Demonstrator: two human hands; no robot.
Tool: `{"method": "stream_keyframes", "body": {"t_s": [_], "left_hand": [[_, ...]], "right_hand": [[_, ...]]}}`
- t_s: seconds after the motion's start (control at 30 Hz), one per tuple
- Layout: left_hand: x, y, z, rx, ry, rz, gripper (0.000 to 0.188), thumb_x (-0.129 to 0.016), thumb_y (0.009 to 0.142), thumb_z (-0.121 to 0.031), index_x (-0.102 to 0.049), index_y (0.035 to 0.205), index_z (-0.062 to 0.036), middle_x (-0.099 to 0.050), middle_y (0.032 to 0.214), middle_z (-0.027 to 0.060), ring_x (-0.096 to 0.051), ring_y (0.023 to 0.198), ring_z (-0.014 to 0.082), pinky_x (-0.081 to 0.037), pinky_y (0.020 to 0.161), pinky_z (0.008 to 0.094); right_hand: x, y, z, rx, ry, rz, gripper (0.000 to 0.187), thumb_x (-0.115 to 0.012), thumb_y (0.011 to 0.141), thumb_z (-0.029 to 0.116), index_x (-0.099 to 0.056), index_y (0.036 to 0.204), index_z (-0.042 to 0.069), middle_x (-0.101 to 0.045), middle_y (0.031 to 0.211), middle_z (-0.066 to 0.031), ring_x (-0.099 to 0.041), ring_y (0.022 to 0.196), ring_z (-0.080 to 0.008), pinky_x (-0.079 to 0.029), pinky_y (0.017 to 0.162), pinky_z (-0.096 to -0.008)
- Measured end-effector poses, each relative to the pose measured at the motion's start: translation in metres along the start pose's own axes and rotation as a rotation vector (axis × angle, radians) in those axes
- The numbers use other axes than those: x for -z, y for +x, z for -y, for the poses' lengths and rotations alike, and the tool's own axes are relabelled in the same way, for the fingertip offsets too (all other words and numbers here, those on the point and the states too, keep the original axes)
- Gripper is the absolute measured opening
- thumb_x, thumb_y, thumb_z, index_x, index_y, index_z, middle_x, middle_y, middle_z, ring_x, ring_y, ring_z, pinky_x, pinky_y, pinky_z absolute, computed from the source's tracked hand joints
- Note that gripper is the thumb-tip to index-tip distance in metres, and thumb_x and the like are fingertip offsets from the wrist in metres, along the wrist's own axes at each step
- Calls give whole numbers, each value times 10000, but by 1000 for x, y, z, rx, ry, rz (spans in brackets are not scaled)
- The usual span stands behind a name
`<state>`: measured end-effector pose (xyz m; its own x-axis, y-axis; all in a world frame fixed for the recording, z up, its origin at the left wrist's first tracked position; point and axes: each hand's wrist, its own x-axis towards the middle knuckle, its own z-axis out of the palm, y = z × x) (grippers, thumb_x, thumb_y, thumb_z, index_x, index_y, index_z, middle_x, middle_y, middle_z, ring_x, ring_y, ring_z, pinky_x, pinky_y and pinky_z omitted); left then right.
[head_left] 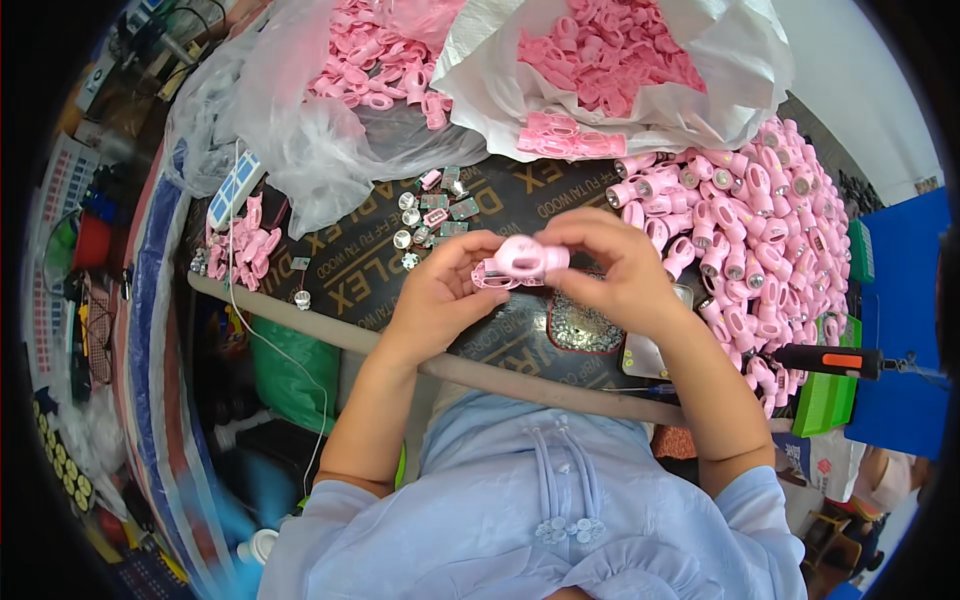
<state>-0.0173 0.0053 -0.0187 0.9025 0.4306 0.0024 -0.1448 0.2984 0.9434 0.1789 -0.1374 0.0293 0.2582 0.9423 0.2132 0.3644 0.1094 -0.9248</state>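
Above the front part of the dark table, both my hands hold small pink plastic flashlight parts close together. My left hand point(437, 297) has its fingers closed on an open pink flashlight half point(487, 275), whose inside is partly hidden. Fingertips of my right hand point(622, 272) pinch a second pink flashlight half point(520, 257) with an oval loop, held over the first. The two pieces overlap, and I cannot tell whether they are joined. Beyond my left hand lie small circuit boards point(464, 208) and silvery round lamp heads point(403, 240).
Pink flashlights point(755, 225) are heaped at the right, beside a black and orange electric screwdriver point(830, 360) and a green tray point(833, 385). A white sack point(480, 70) and a clear bag point(290, 130) hold pink parts. Near my right wrist lies a dish of tiny metal pieces point(583, 327).
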Motion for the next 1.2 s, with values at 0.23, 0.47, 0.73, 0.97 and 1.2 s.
{"method": "stream_keyframes", "body": {"t_s": [0.23, 0.47, 0.73, 0.97, 1.2], "left_hand": [[-16, 9, -3, 18, 73, 22, 588, -665, 839, 143, -483, 1377, -9, -596, 1274, 90, -604, 1157, 148, -509, 969, 279], [-16, 8, 1, 6, 48, 35, 572, -659, 849, 143, -494, 1377, -5, -591, 1285, 89, -608, 1158, 149, -510, 973, 280], [-15, 5, -1, 36, 35, -9, 507, -662, 884, 101, -525, 1360, -4, -627, 1218, 73, -625, 1078, 117, -525, 908, 253], [-17, 6, 5, 36, -84, 7, 486, -691, 901, 33, -532, 1358, -14, -643, 1169, 52, -605, 954, 66, -509, 787, 216], [-8, 2, 6, 4, -59, -77, 489, -693, 868, 86, -547, 1324, -14, -622, 1249, 72, -623, 1094, 123, -524, 883, 238]], "right_hand": [[-5, -9, 5, 133, -230, -22, 366, -793, 764, 15, -708, 1118, 46, -675, 1070, -127, -666, 1021, -281, -535, 877, -350], [-4, -13, 7, 109, -270, -13, 341, -787, 777, 22, -711, 1109, 43, -674, 1068, -120, -670, 994, -273, -538, 850, -340], [-10, -19, 0, 76, -194, -18, 437, -788, 783, 3, -709, 1207, 71, -662, 1123, -99, -646, 967, -212, -527, 802, -309], [-12, -25, -1, 49, -100, -62, 504, -805, 772, 5, -679, 1257, 64, -622, 1224, -112, -636, 994, -191, -538, 829, -302], [39, -38, 8, -125, -198, -74, 247, -738, 812, -24, -710, 1053, 22, -668, 1058, -75, -648, 945, -170, -525, 788, -294]]}}
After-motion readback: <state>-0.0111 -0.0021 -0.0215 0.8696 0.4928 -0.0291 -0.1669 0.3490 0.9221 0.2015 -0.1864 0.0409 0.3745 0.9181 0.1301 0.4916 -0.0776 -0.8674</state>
